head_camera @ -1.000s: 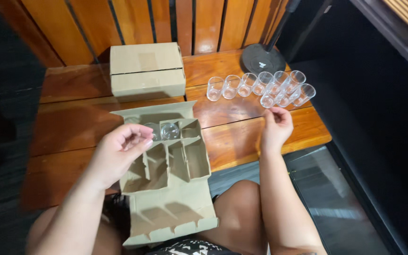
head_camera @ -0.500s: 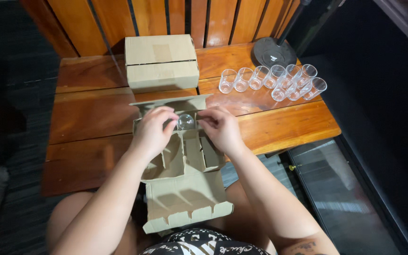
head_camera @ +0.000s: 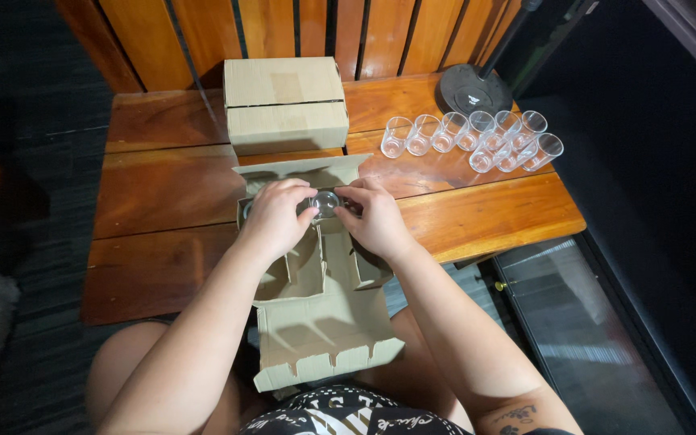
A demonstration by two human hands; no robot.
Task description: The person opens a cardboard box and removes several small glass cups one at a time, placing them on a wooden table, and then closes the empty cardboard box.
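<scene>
Both hands, left [head_camera: 277,217] and right [head_camera: 374,219], gripping a clear glass [head_camera: 325,203], mostly hidden, over divided carton [head_camera: 316,322]

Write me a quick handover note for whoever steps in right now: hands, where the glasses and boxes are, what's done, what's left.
Left hand and right hand: both grip one clear glass over the far compartments of the open divided carton.
Carton sits at the near edge of the wooden table, its flap hanging towards the lap.
Closed cardboard box stands behind the carton.
Done: several glasses in a row stand at the table's far right.
Left: the held glass is not yet out; the near compartments look empty.
</scene>
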